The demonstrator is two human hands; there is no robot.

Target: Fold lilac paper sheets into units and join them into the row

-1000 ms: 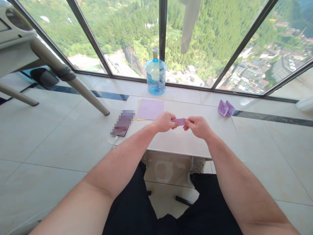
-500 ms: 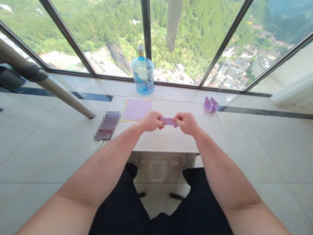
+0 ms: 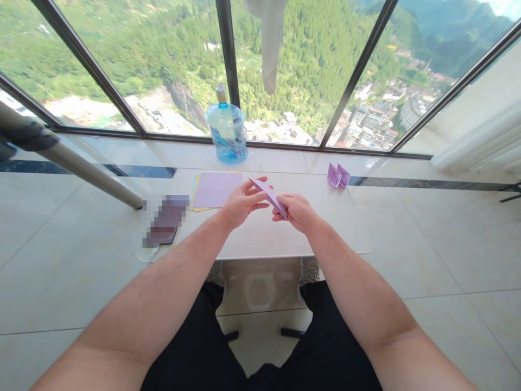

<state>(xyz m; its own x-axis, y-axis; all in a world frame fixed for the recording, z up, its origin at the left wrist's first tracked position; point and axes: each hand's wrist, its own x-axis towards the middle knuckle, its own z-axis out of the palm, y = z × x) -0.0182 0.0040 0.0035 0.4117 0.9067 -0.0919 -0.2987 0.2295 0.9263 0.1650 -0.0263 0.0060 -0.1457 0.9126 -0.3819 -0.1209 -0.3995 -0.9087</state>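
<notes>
A folded piece of purple paper is held aslant above the white table. My right hand pinches its lower right end between thumb and fingers. My left hand is at the upper left end with its fingers spread; the paper passes between thumb and forefinger, and whether they touch it is hard to see. Left of the hands lies a stack of flat coloured sheets, purple on top with yellow and light blue edges showing. Two folded purple paper pieces stand at the table's far right corner.
A blue water jug stands behind the table by the window. On the left, a phone, blurred out, lies with a white cable attached. A slanted beige pole comes down left of the table. My legs are under the near edge.
The folded paper has turned from level to aslant, its left end up. My left hand has loosened from its grip and spread its fingers; my right hand still pinches. The view has shifted slightly.
</notes>
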